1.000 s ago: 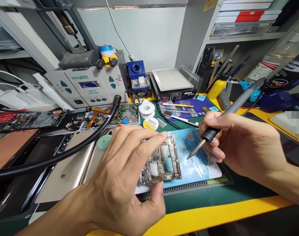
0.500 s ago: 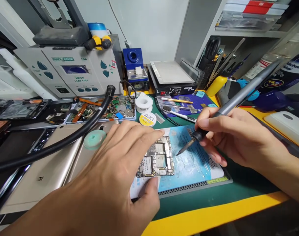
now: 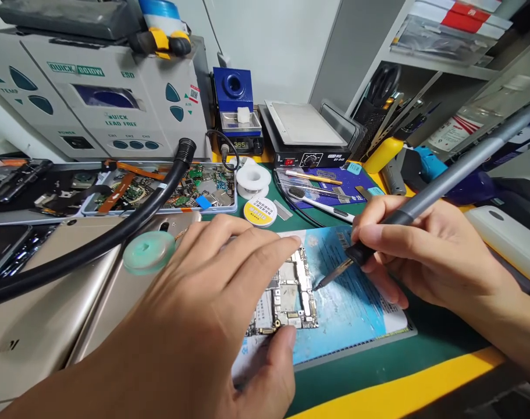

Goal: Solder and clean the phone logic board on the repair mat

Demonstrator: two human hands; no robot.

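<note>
My left hand (image 3: pixel 221 285) reaches over a phone circuit board (image 3: pixel 291 291), holding it between the index fingertip at its top edge and the thumb at its lower edge. The board lies on a blue and white pad (image 3: pixel 347 308). In my right hand (image 3: pixel 413 250) is a grey soldering iron (image 3: pixel 448 174), held like a pen. Its dark tip points down and left, at the board's right edge; whether it touches cannot be told. My left hand hides the board's left part.
A black hose (image 3: pixel 134 224) crosses the left side, over gold phones (image 3: pixel 42 302). Behind stand a grey hot-air station (image 3: pixel 103 99), a blue iron stand (image 3: pixel 233 99) and a heating plate (image 3: pixel 303 125). Solder spool (image 3: pixel 252 179), brush (image 3: pixel 321 203) and a parts tray (image 3: pixel 160 186) lie beyond my hands.
The view has shifted closer to the bench. The iron's tip has come nearer to the board's right edge. My left hand keeps its hold on the board.
</note>
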